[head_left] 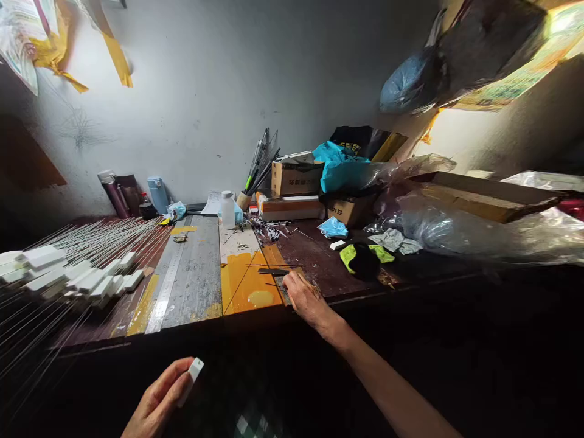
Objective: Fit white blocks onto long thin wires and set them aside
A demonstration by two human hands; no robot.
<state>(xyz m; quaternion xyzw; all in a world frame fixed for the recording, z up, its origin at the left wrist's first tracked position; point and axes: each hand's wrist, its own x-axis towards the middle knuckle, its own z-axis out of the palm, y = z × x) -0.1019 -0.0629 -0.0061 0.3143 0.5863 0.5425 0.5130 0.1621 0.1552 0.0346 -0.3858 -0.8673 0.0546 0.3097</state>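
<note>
In the head view, my left hand (pixel 157 398) is low, in front of the table edge, with thumb and fingers pinched on a small white block (pixel 191 378) that has a small notch or hole at its upper end. My right hand (pixel 305 297) rests at the table's front edge, fingers bent and pressed together. Its fingertips are by a flat dark strip (pixel 271 271) and thin dark rods; what they hold, if anything, is hidden. Left of these, orange tape (pixel 241 274) covers the board, with a shiny pale puddle (pixel 261 298) on it.
Several white blocks on thin rods (pixel 93 283) pile up at the left, rods reaching past the edge. A steel ruler (pixel 165 292) lies on a grey board (pixel 194 267). Behind stand a white bottle (pixel 227 210) and cardboard boxes (pixel 296 177). A black-and-yellow cloth item (pixel 365 260) lies right.
</note>
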